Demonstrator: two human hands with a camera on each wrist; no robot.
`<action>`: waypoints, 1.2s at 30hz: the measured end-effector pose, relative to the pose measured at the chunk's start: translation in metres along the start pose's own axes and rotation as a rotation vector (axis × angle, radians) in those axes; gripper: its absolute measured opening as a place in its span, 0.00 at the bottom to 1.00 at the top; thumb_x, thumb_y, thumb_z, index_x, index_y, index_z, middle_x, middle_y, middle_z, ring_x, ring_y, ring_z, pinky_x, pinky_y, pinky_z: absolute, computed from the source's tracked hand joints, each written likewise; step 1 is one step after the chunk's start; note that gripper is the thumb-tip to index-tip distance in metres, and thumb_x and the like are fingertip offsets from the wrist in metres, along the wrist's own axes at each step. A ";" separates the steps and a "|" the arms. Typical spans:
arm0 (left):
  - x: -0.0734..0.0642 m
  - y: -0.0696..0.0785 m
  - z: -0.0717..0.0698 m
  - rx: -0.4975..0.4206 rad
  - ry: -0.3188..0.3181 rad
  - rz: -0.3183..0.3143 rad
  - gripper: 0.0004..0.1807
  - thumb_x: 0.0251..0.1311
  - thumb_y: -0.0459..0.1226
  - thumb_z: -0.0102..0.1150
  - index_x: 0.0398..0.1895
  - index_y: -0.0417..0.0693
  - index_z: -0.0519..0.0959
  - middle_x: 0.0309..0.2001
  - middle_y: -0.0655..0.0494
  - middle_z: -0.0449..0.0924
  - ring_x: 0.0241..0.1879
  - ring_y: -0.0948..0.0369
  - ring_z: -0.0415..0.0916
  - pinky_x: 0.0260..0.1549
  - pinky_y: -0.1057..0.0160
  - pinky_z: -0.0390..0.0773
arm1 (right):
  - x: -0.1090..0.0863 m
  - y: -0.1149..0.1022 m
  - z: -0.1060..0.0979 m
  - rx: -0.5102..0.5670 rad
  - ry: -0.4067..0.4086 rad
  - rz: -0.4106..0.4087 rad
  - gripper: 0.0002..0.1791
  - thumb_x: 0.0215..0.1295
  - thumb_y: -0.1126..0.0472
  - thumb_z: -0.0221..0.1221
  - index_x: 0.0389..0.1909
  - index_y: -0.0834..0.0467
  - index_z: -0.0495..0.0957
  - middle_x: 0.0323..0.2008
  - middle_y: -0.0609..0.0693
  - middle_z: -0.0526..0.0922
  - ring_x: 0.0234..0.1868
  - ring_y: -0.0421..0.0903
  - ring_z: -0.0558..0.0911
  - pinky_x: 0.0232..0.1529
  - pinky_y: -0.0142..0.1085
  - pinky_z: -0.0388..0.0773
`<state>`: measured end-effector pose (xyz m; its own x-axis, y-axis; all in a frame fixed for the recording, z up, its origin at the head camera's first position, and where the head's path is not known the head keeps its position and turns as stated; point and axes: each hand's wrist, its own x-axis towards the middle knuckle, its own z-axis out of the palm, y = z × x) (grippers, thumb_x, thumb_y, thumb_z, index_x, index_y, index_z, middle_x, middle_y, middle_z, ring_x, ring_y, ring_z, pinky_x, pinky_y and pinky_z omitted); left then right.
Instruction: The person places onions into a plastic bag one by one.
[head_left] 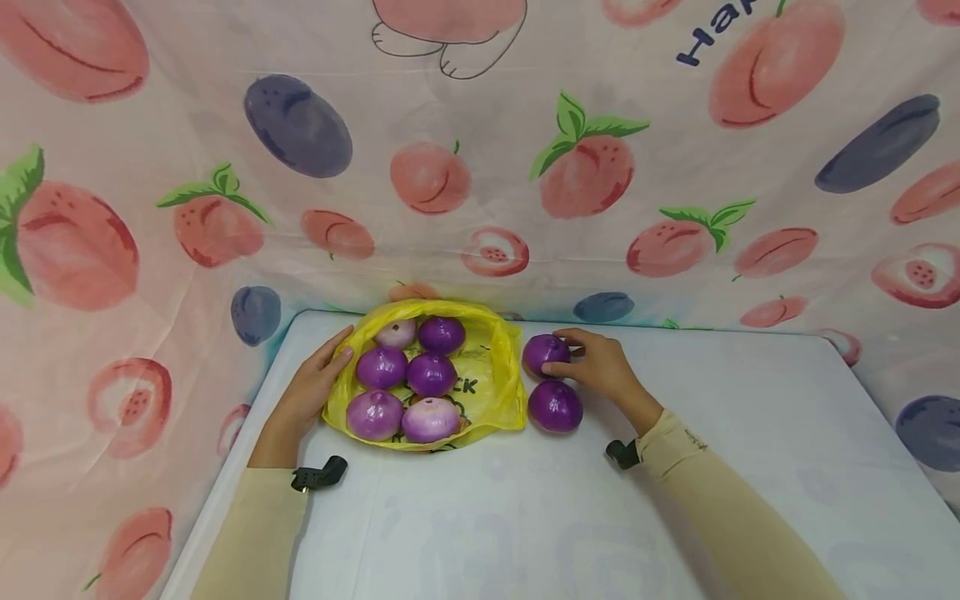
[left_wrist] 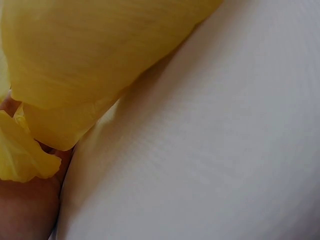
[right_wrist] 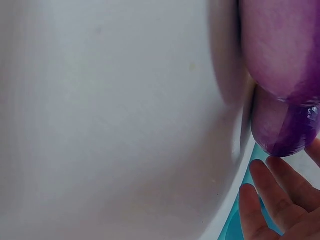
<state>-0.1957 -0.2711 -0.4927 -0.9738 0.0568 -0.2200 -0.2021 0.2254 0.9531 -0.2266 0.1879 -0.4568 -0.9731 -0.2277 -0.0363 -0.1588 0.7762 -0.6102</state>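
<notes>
In the head view my left hand (head_left: 311,387) holds the left rim of a yellow plastic bag (head_left: 498,367), its thumb at the rim. Close up, the left wrist view shows the bag's crumpled film (left_wrist: 100,45) over the fingers. Several purple onions lie inside the open bag, among them a pale one (head_left: 431,420) in front. Right of the bag, my right hand (head_left: 600,367) has thumb and fingers about a glossy purple onion (head_left: 543,354). A second loose onion (head_left: 555,407) sits just in front of it. The right wrist view shows several spread fingers (right_wrist: 280,200) beside the farther onion.
Everything stands on a white-covered table (head_left: 480,525), near its back edge. A fruit-print cloth (head_left: 480,167) hangs behind the table and down the left side. Black wrist cameras are worn on the left wrist (head_left: 318,475) and the right wrist (head_left: 622,454).
</notes>
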 end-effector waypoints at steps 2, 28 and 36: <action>0.000 0.000 0.000 -0.003 -0.001 0.000 0.37 0.71 0.62 0.50 0.80 0.74 0.55 0.83 0.60 0.47 0.82 0.54 0.43 0.79 0.46 0.53 | 0.000 0.000 0.001 0.003 0.003 0.002 0.39 0.57 0.43 0.74 0.67 0.55 0.76 0.60 0.60 0.83 0.57 0.59 0.84 0.56 0.54 0.84; -0.003 0.003 0.000 -0.011 -0.016 0.004 0.37 0.73 0.60 0.50 0.81 0.72 0.53 0.83 0.58 0.46 0.82 0.50 0.46 0.78 0.44 0.55 | 0.000 -0.001 0.003 -0.019 0.040 0.005 0.37 0.58 0.43 0.73 0.64 0.57 0.77 0.55 0.61 0.86 0.55 0.58 0.86 0.57 0.54 0.83; -0.002 0.003 0.000 0.006 -0.006 -0.003 0.37 0.72 0.61 0.50 0.81 0.73 0.54 0.83 0.58 0.47 0.82 0.51 0.45 0.78 0.45 0.54 | -0.001 -0.002 0.001 -0.017 0.038 0.016 0.38 0.57 0.43 0.74 0.65 0.57 0.76 0.56 0.61 0.85 0.55 0.59 0.85 0.56 0.54 0.84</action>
<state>-0.1940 -0.2704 -0.4895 -0.9727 0.0622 -0.2238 -0.2040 0.2318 0.9511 -0.2252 0.1862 -0.4568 -0.9812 -0.1926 -0.0157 -0.1455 0.7897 -0.5960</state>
